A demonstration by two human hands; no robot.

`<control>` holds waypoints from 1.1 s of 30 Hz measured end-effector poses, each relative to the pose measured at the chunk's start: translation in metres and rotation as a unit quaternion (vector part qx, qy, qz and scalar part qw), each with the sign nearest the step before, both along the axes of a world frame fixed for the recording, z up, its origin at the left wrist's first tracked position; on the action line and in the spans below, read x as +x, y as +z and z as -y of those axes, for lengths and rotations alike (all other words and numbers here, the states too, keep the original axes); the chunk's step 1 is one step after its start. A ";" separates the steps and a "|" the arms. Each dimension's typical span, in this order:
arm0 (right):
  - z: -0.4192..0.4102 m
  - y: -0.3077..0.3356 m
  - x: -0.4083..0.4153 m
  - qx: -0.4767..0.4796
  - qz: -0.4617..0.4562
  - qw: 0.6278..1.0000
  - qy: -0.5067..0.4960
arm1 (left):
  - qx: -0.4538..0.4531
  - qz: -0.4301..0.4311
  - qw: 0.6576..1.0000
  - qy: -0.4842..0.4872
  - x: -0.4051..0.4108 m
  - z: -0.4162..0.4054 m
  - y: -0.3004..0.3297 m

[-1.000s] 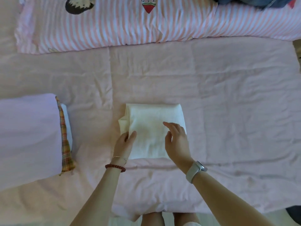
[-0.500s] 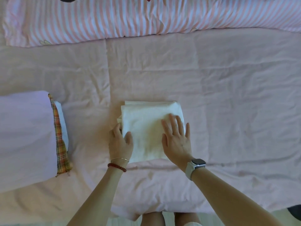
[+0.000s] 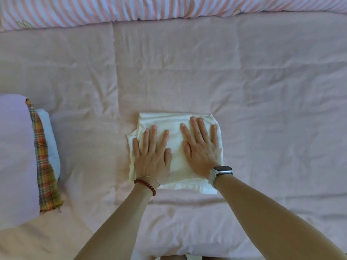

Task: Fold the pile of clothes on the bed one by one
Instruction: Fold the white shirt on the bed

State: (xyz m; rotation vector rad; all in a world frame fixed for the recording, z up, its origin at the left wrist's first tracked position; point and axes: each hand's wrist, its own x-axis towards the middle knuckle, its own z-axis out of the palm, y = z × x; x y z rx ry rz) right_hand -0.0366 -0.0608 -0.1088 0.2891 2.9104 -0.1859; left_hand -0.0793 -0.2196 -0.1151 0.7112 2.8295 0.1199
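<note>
No text, label, brand, number or sign can be read in this view. The watch (image 3: 222,170) on the right wrist shows only a dark face. The striped bedding (image 3: 112,10) at the far edge carries small printed drawings, cut by the frame, without any letters that I can make out.
</note>
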 end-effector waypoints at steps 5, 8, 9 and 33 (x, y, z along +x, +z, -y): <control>0.000 0.004 -0.005 -0.015 0.019 1.000 -0.010 | -0.004 0.042 0.999 0.016 -0.010 -0.002 0.004; -0.004 0.019 -0.004 -0.102 -0.033 0.994 -0.030 | 0.054 0.036 0.998 0.024 -0.011 0.006 0.019; -0.007 0.026 0.001 -0.131 -0.059 0.988 -0.046 | 0.072 0.040 0.995 0.059 -0.010 0.011 0.024; -0.088 0.043 -0.051 -0.081 0.054 0.990 -0.103 | 0.284 0.242 0.856 0.358 -0.032 0.007 0.034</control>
